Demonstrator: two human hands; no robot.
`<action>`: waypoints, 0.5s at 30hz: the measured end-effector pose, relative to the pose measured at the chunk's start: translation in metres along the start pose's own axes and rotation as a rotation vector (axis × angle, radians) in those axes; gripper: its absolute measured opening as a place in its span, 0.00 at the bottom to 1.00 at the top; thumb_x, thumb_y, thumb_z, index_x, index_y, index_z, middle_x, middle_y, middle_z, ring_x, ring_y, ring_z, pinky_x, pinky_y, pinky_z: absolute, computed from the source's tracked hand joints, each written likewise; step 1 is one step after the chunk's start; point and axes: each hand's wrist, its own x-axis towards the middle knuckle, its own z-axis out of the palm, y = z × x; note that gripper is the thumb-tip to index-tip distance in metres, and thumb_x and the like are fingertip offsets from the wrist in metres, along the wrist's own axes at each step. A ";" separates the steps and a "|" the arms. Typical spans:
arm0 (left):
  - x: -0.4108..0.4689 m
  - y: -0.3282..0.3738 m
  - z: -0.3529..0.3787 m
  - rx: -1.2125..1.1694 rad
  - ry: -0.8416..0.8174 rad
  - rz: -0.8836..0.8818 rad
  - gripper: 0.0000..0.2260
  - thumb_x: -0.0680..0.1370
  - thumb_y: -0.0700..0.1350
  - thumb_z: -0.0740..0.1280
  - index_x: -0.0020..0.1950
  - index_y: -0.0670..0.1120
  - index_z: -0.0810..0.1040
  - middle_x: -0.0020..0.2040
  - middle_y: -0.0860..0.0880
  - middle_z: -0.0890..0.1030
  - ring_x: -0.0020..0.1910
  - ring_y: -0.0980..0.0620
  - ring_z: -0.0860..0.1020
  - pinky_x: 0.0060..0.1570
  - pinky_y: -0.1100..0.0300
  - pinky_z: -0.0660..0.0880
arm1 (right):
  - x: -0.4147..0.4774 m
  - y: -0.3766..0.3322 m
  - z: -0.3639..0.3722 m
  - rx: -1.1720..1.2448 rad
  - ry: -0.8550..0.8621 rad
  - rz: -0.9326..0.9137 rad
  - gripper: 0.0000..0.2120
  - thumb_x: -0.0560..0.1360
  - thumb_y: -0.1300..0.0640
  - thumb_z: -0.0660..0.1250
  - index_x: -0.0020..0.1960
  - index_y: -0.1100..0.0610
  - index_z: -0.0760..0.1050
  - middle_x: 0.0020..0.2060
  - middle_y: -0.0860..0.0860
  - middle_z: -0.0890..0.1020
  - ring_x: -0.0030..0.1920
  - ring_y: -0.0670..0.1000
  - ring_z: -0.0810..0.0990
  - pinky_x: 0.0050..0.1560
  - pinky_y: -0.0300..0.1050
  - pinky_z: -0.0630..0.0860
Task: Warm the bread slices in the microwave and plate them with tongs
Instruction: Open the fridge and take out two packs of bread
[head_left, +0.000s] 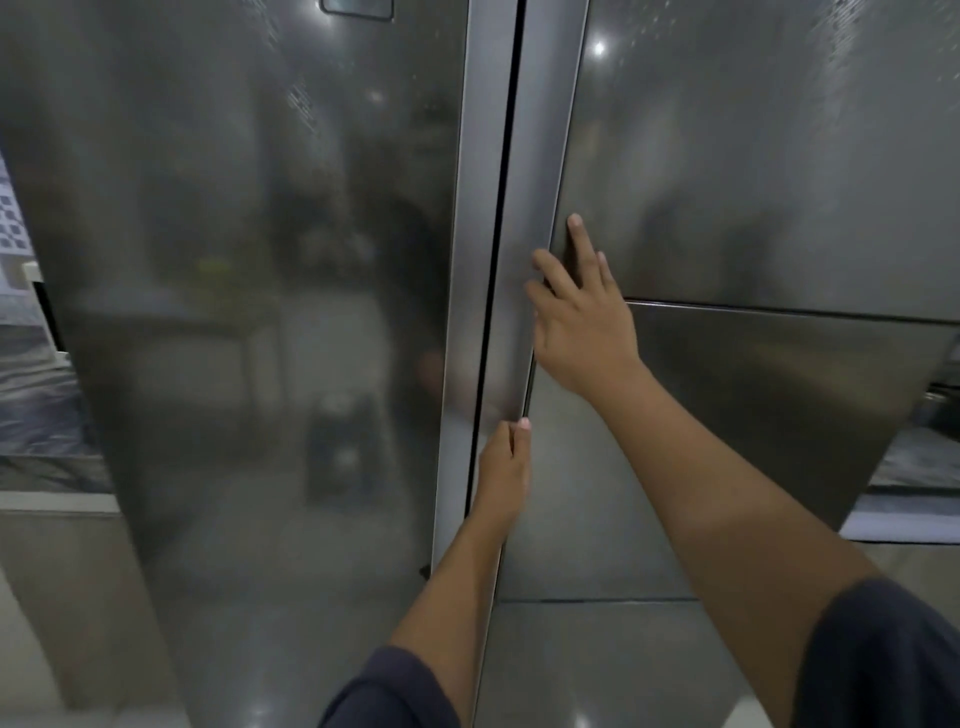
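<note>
A tall steel fridge fills the view, its left door (260, 312) and right door (753, 182) meeting at a dark seam (498, 234). My right hand (582, 312) lies flat against the inner edge of the right door, fingers spread and straight across the handle strip (540, 156). My left hand (501, 467) is lower down, seen edge-on, with its fingertips together touching the bottom end of that strip beside the seam. Neither hand holds anything. No bread, microwave, plate or tongs are in view.
A lower right door panel (753, 415) begins under a horizontal seam. A counter edge (52, 499) shows at the left of the fridge, and another surface with a metal vessel (940, 410) at the right. Glossy floor tiles (597, 675) lie below.
</note>
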 end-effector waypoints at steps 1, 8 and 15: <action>0.000 0.001 0.000 0.018 -0.008 -0.016 0.15 0.82 0.52 0.53 0.37 0.48 0.64 0.32 0.52 0.65 0.31 0.57 0.64 0.29 0.68 0.62 | 0.000 -0.001 -0.002 -0.003 -0.012 0.013 0.16 0.76 0.59 0.55 0.61 0.59 0.72 0.74 0.51 0.61 0.76 0.61 0.40 0.75 0.56 0.46; -0.026 0.012 0.004 0.045 0.027 -0.017 0.16 0.82 0.51 0.53 0.35 0.49 0.62 0.32 0.52 0.65 0.31 0.57 0.64 0.28 0.71 0.63 | -0.016 -0.001 -0.021 0.076 -0.012 -0.009 0.15 0.75 0.60 0.55 0.60 0.59 0.72 0.73 0.51 0.61 0.76 0.60 0.38 0.75 0.55 0.45; -0.100 0.028 0.020 0.075 0.095 0.059 0.12 0.82 0.45 0.55 0.38 0.52 0.65 0.35 0.53 0.68 0.34 0.58 0.66 0.33 0.74 0.65 | -0.063 0.015 -0.062 0.192 0.100 -0.096 0.13 0.70 0.61 0.59 0.53 0.59 0.75 0.67 0.53 0.71 0.76 0.62 0.50 0.72 0.59 0.56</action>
